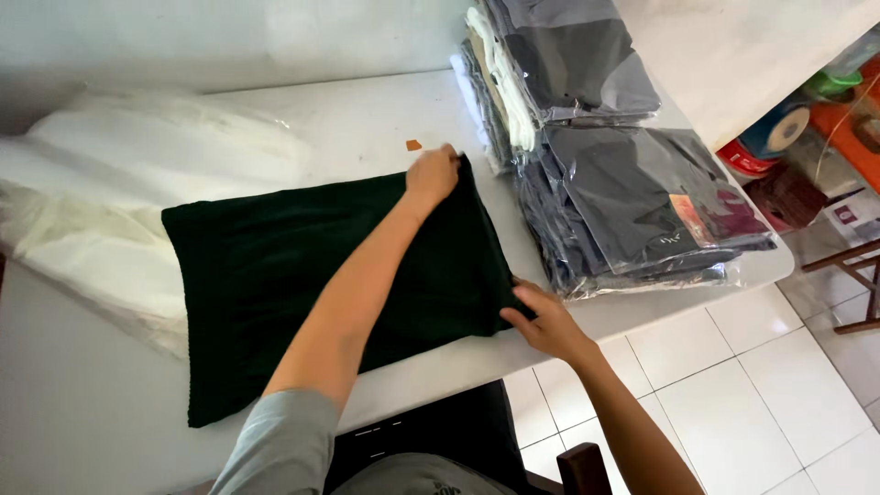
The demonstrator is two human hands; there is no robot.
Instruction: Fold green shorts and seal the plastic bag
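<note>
A: Entry, head view. Dark green garment (275, 293) lies flat on the white table (82, 412), spread from the near-left edge toward the far right. Where are the hands?

B: Left hand (431, 174) is at the far right corner of the garment, arm stretched across the cloth. Fingers curled down over the edge — they look closed on the fabric there, though the fingertips are hidden under the fold, so how tight the grip is I cannot tell.

A: And the right hand (543, 321)?

B: At the near right corner, just at the table's edge. Thumb and fingers pinched narrow on the corner of the cloth; the fabric runs out from under the fingertips toward the left. So both hands hold the same right-hand edge, one corner each, with the garment's body lying to the left of them.

A: Surroundings?

B: A pile of clear plastic bags (119, 183) lies on the table's left part, partly beneath the garment. Just right of the hands — a stack of dark folded garments in clear wrappers (632, 202), with a second, taller stack (559, 64) behind it. Small orange scrap (414, 145) on the table near the left hand. White tiled floor (761, 385) beyond the table edge.
</note>
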